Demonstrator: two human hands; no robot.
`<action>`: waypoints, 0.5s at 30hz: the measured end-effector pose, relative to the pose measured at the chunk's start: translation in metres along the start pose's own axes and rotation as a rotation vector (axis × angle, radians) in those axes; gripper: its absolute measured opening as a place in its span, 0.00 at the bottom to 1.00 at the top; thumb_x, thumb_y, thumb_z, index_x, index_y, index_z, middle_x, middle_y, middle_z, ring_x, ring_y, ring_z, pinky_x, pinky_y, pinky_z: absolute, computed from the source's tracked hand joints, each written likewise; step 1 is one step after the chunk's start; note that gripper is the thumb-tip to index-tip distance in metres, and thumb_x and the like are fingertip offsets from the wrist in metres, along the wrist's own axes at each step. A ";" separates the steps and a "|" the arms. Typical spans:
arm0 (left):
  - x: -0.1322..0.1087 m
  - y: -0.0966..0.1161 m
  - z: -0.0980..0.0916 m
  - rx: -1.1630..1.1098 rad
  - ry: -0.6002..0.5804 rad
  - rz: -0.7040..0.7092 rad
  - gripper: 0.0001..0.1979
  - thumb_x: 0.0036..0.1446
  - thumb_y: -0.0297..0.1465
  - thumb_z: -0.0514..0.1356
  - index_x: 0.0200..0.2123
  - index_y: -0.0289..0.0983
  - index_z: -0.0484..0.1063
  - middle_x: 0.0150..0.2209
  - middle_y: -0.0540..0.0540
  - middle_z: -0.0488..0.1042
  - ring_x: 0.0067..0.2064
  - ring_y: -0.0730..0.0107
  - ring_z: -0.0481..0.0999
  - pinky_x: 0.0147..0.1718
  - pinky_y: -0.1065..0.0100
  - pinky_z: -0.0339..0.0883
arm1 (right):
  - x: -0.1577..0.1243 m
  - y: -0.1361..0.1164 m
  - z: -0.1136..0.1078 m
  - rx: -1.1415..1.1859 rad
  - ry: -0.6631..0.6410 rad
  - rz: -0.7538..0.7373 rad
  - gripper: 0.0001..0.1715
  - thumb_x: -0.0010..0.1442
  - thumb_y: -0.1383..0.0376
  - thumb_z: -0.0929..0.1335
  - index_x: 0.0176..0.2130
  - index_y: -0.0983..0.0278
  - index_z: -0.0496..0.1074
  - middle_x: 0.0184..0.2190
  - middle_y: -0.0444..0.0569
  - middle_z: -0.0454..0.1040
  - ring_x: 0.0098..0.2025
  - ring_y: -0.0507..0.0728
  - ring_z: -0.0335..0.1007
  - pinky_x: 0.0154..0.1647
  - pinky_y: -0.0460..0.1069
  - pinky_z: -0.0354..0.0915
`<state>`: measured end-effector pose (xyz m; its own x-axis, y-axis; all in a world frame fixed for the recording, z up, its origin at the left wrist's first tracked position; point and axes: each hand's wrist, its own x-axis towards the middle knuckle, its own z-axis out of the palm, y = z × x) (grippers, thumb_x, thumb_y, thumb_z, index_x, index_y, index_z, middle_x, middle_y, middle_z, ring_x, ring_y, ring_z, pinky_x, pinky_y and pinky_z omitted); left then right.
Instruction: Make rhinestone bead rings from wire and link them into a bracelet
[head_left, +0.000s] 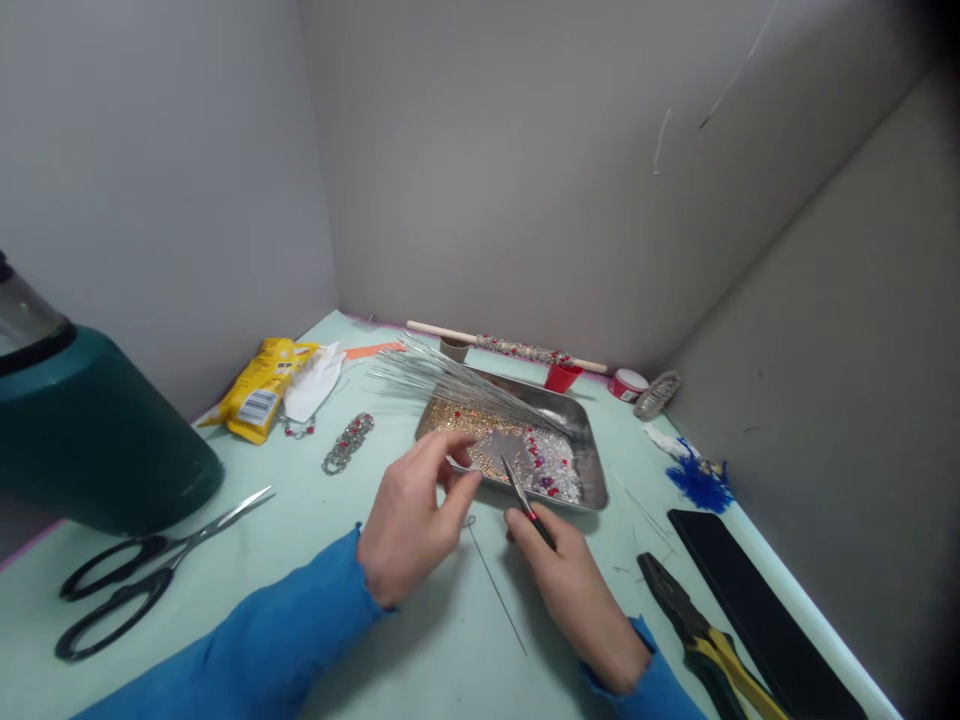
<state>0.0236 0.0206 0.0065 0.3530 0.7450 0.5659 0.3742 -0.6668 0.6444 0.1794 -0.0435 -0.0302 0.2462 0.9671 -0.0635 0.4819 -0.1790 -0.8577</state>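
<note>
My left hand [420, 510] hovers by the front left rim of the metal tray [595, 460]. Its thumb and fingers are curved and apart, with nothing visible between them. In my right hand [574, 580] is a slim pointed metal tool [523, 497], probably pliers, with a black and red handle. Its tip points up toward the tray. Gold beads [450, 418] fill the tray's left side, clear beads [564, 462] and a few red ones its right. A bundle of thin wires [450, 378] rests across the tray. Between my hands runs one wire [495, 585] with a looped end.
Scissors [180, 555] and a big green bottle [97, 430] stand left, near a yellow packet [266, 390] and a beaded wire piece [349, 443]. Rightward are yellow-handled pliers [697, 630], a black strip [750, 600] and blue threads [697, 482]. A beaded stick [517, 347] lies behind the tray.
</note>
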 end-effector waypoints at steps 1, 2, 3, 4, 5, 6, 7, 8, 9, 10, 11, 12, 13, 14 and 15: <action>0.002 -0.003 0.001 -0.018 -0.037 -0.051 0.14 0.55 0.26 0.56 0.47 0.34 0.65 0.37 0.45 0.71 0.29 0.75 0.69 0.29 0.70 0.65 | -0.001 -0.001 0.001 -0.027 0.000 -0.011 0.18 0.60 0.52 0.60 0.25 0.62 0.61 0.21 0.40 0.61 0.25 0.52 0.56 0.26 0.46 0.52; 0.003 -0.005 0.001 -0.032 -0.072 -0.071 0.16 0.55 0.27 0.56 0.48 0.34 0.64 0.37 0.45 0.71 0.28 0.75 0.69 0.28 0.70 0.65 | -0.002 -0.002 0.002 -0.059 0.002 -0.021 0.18 0.60 0.53 0.60 0.25 0.62 0.59 0.20 0.40 0.61 0.25 0.52 0.56 0.26 0.46 0.51; 0.004 -0.007 0.002 -0.040 -0.104 -0.072 0.17 0.55 0.27 0.56 0.49 0.35 0.64 0.36 0.46 0.71 0.28 0.75 0.68 0.28 0.71 0.64 | -0.003 -0.002 0.003 -0.093 0.003 -0.029 0.18 0.60 0.53 0.60 0.24 0.61 0.58 0.20 0.40 0.61 0.24 0.52 0.55 0.25 0.46 0.50; 0.004 -0.009 0.003 -0.046 -0.128 -0.065 0.17 0.56 0.28 0.56 0.49 0.35 0.65 0.34 0.47 0.71 0.28 0.75 0.68 0.28 0.71 0.64 | -0.004 -0.002 0.004 -0.126 0.005 -0.035 0.19 0.59 0.53 0.60 0.24 0.61 0.57 0.19 0.39 0.60 0.23 0.52 0.55 0.25 0.46 0.50; 0.004 -0.010 0.003 -0.054 -0.146 -0.051 0.15 0.57 0.29 0.55 0.48 0.35 0.66 0.32 0.48 0.71 0.29 0.74 0.69 0.29 0.70 0.64 | -0.005 -0.002 0.006 -0.159 0.007 -0.044 0.19 0.59 0.53 0.60 0.24 0.61 0.56 0.19 0.39 0.60 0.23 0.52 0.54 0.25 0.46 0.49; 0.004 -0.011 0.004 -0.067 -0.156 -0.035 0.13 0.58 0.29 0.54 0.47 0.36 0.67 0.31 0.48 0.72 0.30 0.73 0.69 0.31 0.70 0.64 | -0.006 -0.001 0.007 -0.190 0.012 -0.053 0.19 0.59 0.52 0.60 0.24 0.61 0.55 0.19 0.39 0.60 0.22 0.52 0.54 0.24 0.46 0.48; 0.004 -0.012 0.005 -0.079 -0.164 -0.019 0.11 0.59 0.30 0.53 0.44 0.36 0.68 0.31 0.48 0.72 0.32 0.73 0.70 0.33 0.70 0.64 | -0.007 0.000 0.009 -0.219 0.018 -0.063 0.19 0.59 0.52 0.60 0.24 0.60 0.55 0.18 0.39 0.60 0.23 0.52 0.54 0.24 0.46 0.48; 0.004 -0.012 0.005 -0.088 -0.173 -0.006 0.10 0.60 0.30 0.51 0.41 0.35 0.69 0.31 0.48 0.72 0.33 0.72 0.70 0.35 0.70 0.64 | -0.007 0.001 0.010 -0.244 0.023 -0.073 0.20 0.60 0.52 0.60 0.24 0.60 0.55 0.18 0.40 0.60 0.23 0.52 0.55 0.24 0.46 0.48; 0.004 -0.013 0.006 -0.093 -0.187 0.003 0.10 0.61 0.30 0.50 0.38 0.35 0.70 0.32 0.47 0.72 0.34 0.73 0.70 0.35 0.70 0.63 | -0.008 0.002 0.011 -0.267 0.026 -0.082 0.20 0.60 0.51 0.59 0.24 0.60 0.55 0.18 0.40 0.60 0.23 0.53 0.55 0.24 0.46 0.48; 0.005 -0.014 0.006 -0.094 -0.211 0.008 0.11 0.62 0.30 0.48 0.36 0.35 0.69 0.31 0.47 0.72 0.33 0.73 0.70 0.35 0.70 0.63 | -0.008 0.003 0.012 -0.286 0.027 -0.088 0.20 0.60 0.51 0.59 0.24 0.60 0.55 0.18 0.40 0.60 0.23 0.53 0.56 0.24 0.46 0.48; 0.005 -0.015 0.006 -0.091 -0.242 0.011 0.12 0.63 0.30 0.46 0.35 0.35 0.69 0.31 0.48 0.72 0.32 0.73 0.69 0.34 0.70 0.62 | -0.008 0.003 0.013 -0.303 0.028 -0.094 0.20 0.61 0.51 0.59 0.24 0.60 0.54 0.18 0.40 0.60 0.23 0.53 0.56 0.24 0.46 0.48; 0.005 -0.015 0.006 -0.083 -0.277 0.017 0.13 0.63 0.30 0.45 0.35 0.35 0.68 0.30 0.48 0.71 0.31 0.73 0.69 0.33 0.70 0.62 | -0.009 0.003 0.013 -0.321 0.032 -0.099 0.20 0.61 0.51 0.58 0.24 0.60 0.54 0.18 0.40 0.61 0.23 0.53 0.57 0.24 0.46 0.49; 0.004 -0.016 0.006 -0.072 -0.304 0.031 0.13 0.63 0.30 0.45 0.35 0.35 0.67 0.30 0.48 0.71 0.31 0.73 0.69 0.32 0.70 0.62 | -0.008 0.003 0.013 -0.342 0.036 -0.106 0.20 0.61 0.51 0.58 0.24 0.60 0.55 0.18 0.40 0.61 0.22 0.53 0.57 0.24 0.46 0.49; 0.004 -0.016 0.006 -0.057 -0.321 0.048 0.13 0.63 0.30 0.44 0.35 0.35 0.67 0.30 0.48 0.70 0.30 0.73 0.68 0.32 0.70 0.61 | -0.008 0.003 0.013 -0.367 0.041 -0.114 0.19 0.61 0.52 0.58 0.25 0.60 0.55 0.18 0.40 0.62 0.22 0.53 0.57 0.24 0.46 0.49; 0.003 -0.016 0.006 -0.037 -0.325 0.063 0.13 0.63 0.30 0.44 0.33 0.35 0.66 0.28 0.48 0.70 0.29 0.73 0.68 0.31 0.70 0.61 | -0.009 0.002 0.013 -0.396 0.044 -0.123 0.19 0.61 0.52 0.58 0.25 0.60 0.55 0.18 0.41 0.63 0.22 0.53 0.58 0.24 0.46 0.48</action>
<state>0.0236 0.0337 -0.0051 0.6319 0.6544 0.4153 0.3135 -0.7058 0.6352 0.1674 -0.0499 -0.0383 0.1986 0.9784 0.0566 0.7942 -0.1268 -0.5943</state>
